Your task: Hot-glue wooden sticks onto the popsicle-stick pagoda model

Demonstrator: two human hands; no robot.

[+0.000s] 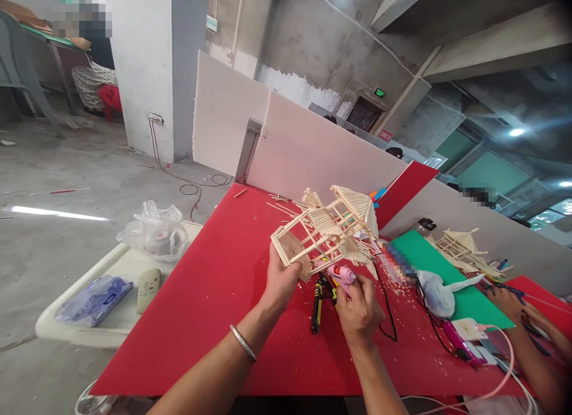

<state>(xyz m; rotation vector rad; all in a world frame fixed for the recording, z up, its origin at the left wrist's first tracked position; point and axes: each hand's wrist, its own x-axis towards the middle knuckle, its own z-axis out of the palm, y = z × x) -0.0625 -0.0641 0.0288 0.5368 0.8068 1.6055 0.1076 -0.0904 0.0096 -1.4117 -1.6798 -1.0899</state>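
Note:
My left hand (281,281) is closed around the base end of a small pavilion model (319,239) built from thin wooden sticks. The model is tilted on its side above the table, its slatted roof pointing to the upper right. A pink hot glue gun (343,276) is gripped in my right hand (360,311), close to the lower side of the model. Beneath the model, a pair of pliers (318,305) with black and yellow handles lies on the red tabletop (201,320).
Loose sticks (286,208) and shavings litter the red surface. At right are a green board (482,305), a purple power strip (465,343) with cables, another stick model (460,245) and another person's hands (507,302). A white stool (58,320) holds a plastic bag, a blue packet and a case.

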